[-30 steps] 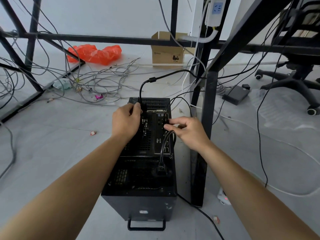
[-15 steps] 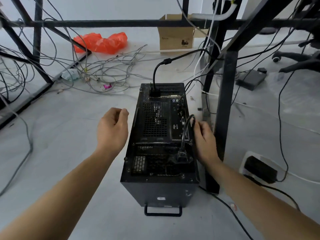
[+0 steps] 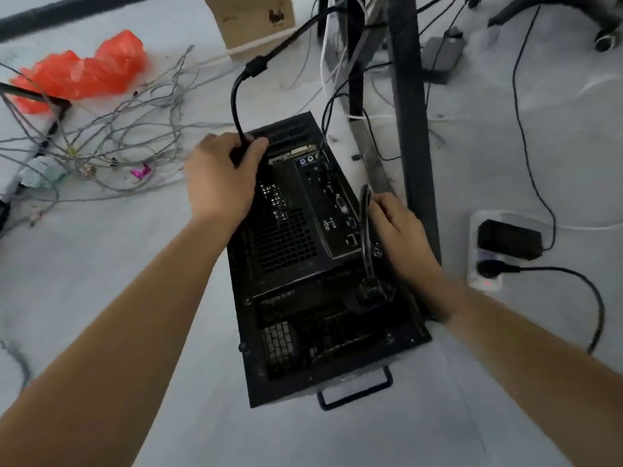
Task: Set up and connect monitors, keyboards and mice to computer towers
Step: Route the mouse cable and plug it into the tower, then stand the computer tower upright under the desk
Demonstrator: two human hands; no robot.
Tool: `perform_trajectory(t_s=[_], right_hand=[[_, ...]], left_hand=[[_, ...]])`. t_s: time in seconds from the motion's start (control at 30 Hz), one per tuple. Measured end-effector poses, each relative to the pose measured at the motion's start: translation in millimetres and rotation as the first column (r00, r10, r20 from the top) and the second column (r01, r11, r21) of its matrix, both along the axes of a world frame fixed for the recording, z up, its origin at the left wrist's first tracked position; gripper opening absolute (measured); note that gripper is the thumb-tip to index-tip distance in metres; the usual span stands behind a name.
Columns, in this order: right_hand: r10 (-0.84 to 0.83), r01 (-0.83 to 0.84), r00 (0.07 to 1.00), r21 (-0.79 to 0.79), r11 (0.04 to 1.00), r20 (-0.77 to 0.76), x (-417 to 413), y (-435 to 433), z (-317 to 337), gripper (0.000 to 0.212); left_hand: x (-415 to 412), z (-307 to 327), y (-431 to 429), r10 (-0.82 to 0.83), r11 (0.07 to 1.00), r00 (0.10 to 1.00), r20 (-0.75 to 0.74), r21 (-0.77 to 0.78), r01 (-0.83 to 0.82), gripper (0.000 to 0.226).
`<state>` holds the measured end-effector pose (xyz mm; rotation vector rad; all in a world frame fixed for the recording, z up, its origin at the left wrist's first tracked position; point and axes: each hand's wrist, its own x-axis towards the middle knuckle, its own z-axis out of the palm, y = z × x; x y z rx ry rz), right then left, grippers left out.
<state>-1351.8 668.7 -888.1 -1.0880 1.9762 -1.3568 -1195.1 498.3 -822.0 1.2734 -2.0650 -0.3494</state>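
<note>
- Head view looks down on a black computer tower (image 3: 296, 251) lying on the floor (image 3: 101, 264) at the middle, its port panel facing up and a carry handle at its near end.
- Left hand (image 3: 220, 176) is at the far end of the panel, fingers and thumb curled round the plug end of a thick black cable (image 3: 236, 96) that rises from the tower and bends away to the far right.
- Right hand (image 3: 401, 237) lies along the tower's right edge with fingers fairly straight and gripping nothing; the fingertips (image 3: 377, 201) are touching a power cord (image 3: 365, 230).
- That cord is plugged into the near right part of the panel.
- A black frame leg (image 3: 411, 129) stands just right of the tower.
- Farther right, a white power strip (image 3: 485, 281) carries a black adapter (image 3: 509, 239).
- At the far left lie loose grey wires (image 3: 118, 136) and a red bag (image 3: 81, 72); a cardboard box (image 3: 256, 21) sits beyond the tower.
</note>
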Motion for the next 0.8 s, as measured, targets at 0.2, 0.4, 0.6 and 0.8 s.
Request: perform_trajectory(t_s=[0.2,0.4,0.6,0.8], right_hand=[[-0.123,0.119,0.989,0.051,0.992,0.083,13,2,-5,0.029],[-0.109,0.113,0.993,0.094,0.989,-0.049,26,17,6,0.03],[-0.141,0.164,0.978,0.151,0.975,-0.154,50,88,-51,0.031],[0.214,-0.096,0.773,0.223,0.97,-0.598,86,161,-150,0.026]], left_hand=[[0,-5,-8,-0.047,0.998,0.997,-0.061,0.03,0.048,0.038],[0,-3,-15,-0.142,0.989,0.988,-0.055,0.04,0.144,0.038],[6,-7,-11,-0.061,0.998,0.996,-0.059,0.006,0.061,0.049],[36,-20,35,0.1,0.981,0.932,-0.349,0.193,-0.033,0.044]])
